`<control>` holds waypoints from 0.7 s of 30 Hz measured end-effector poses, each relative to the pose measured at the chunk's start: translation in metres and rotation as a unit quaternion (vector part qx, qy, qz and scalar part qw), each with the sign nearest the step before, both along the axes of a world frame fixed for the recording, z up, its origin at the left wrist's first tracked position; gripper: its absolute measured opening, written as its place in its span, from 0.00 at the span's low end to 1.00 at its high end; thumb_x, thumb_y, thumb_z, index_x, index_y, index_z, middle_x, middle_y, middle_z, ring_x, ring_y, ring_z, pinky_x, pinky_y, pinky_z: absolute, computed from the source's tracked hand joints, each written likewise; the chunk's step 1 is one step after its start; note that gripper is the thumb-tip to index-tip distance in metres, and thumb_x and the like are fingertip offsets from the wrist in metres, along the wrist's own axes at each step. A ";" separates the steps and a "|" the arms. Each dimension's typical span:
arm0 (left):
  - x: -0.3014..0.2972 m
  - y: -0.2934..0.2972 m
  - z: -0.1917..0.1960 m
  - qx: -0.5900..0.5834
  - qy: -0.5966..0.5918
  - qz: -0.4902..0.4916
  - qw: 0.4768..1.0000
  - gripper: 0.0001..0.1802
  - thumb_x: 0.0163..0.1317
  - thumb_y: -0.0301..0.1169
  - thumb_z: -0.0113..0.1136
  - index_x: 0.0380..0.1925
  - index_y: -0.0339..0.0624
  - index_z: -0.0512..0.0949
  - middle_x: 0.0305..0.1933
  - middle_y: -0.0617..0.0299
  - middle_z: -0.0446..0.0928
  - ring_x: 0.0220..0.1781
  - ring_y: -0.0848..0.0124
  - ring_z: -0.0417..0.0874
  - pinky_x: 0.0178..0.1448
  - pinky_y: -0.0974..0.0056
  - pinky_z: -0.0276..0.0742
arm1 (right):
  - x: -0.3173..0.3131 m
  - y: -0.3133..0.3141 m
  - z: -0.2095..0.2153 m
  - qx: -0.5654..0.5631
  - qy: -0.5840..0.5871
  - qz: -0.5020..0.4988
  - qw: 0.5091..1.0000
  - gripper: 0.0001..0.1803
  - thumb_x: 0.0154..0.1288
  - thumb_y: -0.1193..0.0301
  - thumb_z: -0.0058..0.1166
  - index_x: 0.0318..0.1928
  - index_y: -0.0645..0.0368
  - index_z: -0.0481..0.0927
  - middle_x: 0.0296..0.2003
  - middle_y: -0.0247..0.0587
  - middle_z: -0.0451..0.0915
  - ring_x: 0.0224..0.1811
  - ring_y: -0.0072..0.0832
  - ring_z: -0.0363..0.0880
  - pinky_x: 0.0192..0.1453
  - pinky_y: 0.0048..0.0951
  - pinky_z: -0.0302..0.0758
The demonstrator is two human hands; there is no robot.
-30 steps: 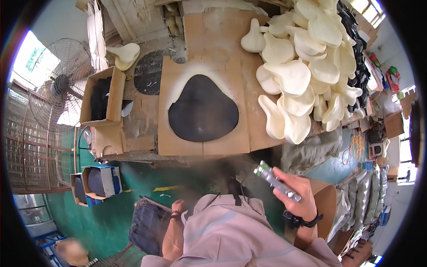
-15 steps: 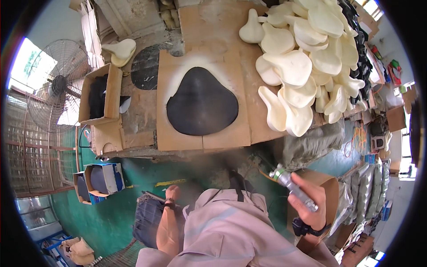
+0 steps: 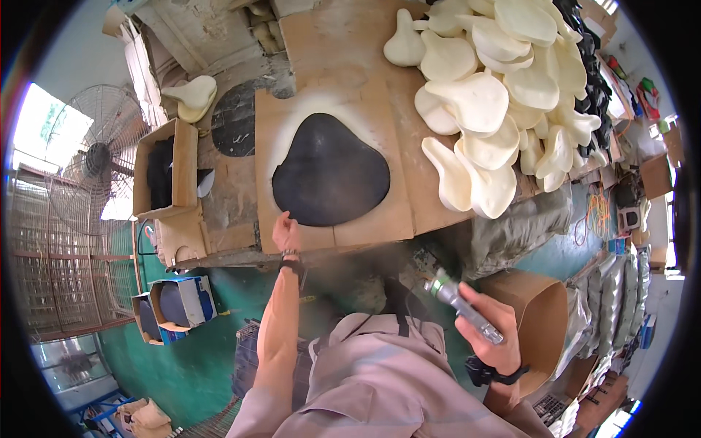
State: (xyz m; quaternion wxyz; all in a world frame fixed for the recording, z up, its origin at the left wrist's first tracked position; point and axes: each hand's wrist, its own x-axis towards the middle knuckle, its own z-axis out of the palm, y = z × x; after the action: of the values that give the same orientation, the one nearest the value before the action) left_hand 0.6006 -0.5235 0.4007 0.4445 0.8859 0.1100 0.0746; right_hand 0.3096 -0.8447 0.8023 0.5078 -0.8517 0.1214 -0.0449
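Observation:
A smooth black saddle cover (image 3: pixel 332 175), rounded and three-cornered, lies flat on a cardboard sheet (image 3: pixel 394 212) with pale overspray around its outline. My left hand (image 3: pixel 286 233) reaches over the bench's front edge. Its fingers are drawn together at the cover's lower left edge, and the fingertips meet that rim. Lower and to the right, my right hand (image 3: pixel 493 325) is wrapped around a silvery metal spray gun (image 3: pixel 467 308) with a green ring. The gun points up and left, held off the bench in front of my body.
Cream foam saddle pads (image 3: pixel 467 102) are heaped at the right of the bench. At the left stand an open cardboard box (image 3: pixel 186 171) with black pieces inside and a foam saddle (image 3: pixel 193 95). A tall carton (image 3: pixel 533 306) stands beside my right hand; a fan (image 3: pixel 98 157) is far left.
My left hand has risen from low beside my body to the black cover's lower left edge. My right hand, still holding the spray gun, has shifted slightly left.

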 end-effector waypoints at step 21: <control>0.043 -0.011 -0.027 -0.571 0.206 0.146 0.781 0.05 0.62 0.33 0.56 0.31 0.46 0.77 0.33 0.61 0.76 0.38 0.62 0.79 0.49 0.48 0.76 | 0.008 -0.061 -0.024 0.004 -0.079 -0.066 0.995 0.26 0.60 0.79 0.62 0.60 0.70 0.77 0.32 0.46 0.81 0.29 0.31 0.79 0.36 0.27 0.74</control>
State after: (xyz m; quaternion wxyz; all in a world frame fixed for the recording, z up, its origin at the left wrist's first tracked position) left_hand 0.6437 -0.5344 0.3737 0.8196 0.4370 0.3498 -0.1222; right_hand 0.3174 -0.9057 0.7780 0.5147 -0.8338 0.1372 -0.1452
